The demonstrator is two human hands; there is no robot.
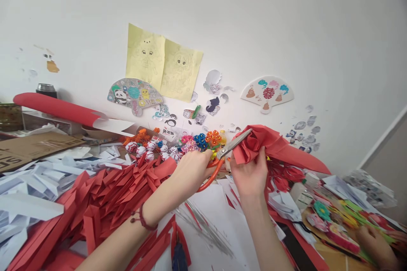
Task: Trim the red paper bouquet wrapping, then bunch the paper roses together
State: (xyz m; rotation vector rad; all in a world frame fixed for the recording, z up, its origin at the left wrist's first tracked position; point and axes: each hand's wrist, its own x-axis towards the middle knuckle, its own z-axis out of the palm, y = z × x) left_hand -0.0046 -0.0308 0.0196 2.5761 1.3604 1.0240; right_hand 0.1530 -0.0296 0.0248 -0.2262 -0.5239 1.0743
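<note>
Red strips (pixel 117 197) crowd the head view's left; bare wall (pixel 222 17) leaves room above. Left hand (pixel 195 168) grips orange-handled scissors (pixel 226 149), blades over ruffled, petal-folded red paper (pixel 249 148) pinched in the right hand (pixel 251 175), above a white sheet (pixel 238 214).

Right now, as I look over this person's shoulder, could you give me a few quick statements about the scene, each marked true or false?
1. The left hand holds scissors. True.
2. The scissors are blue-handled. False: they are orange-handled.
3. The right hand is empty. False: it holds folded red paper.
4. Yellow paper is on the wall. True.
5. A bracelet is on the left wrist. True.
</note>
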